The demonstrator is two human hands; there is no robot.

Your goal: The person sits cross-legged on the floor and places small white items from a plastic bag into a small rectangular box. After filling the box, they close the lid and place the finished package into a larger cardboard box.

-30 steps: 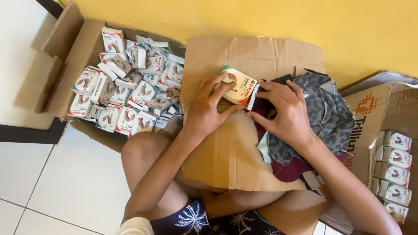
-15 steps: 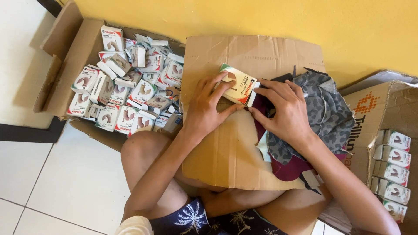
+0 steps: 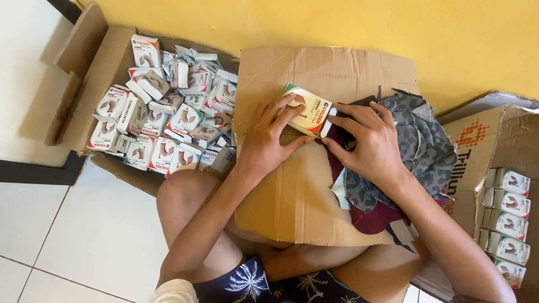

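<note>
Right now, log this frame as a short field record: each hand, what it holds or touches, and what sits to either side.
left hand: left hand grips the small carton, pressed on the cardboard sheet
right hand: right hand at the carton's open end, fingers on the fabric pieces
left side: open box of jumbled loose cartons
right side: box with a neat row of cartons
backdrop: yellow wall

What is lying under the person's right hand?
Under the right hand lie fabric pieces, grey patterned and dark red, on a cardboard sheet. Whatever is directly beneath the palm stays covered.
</note>
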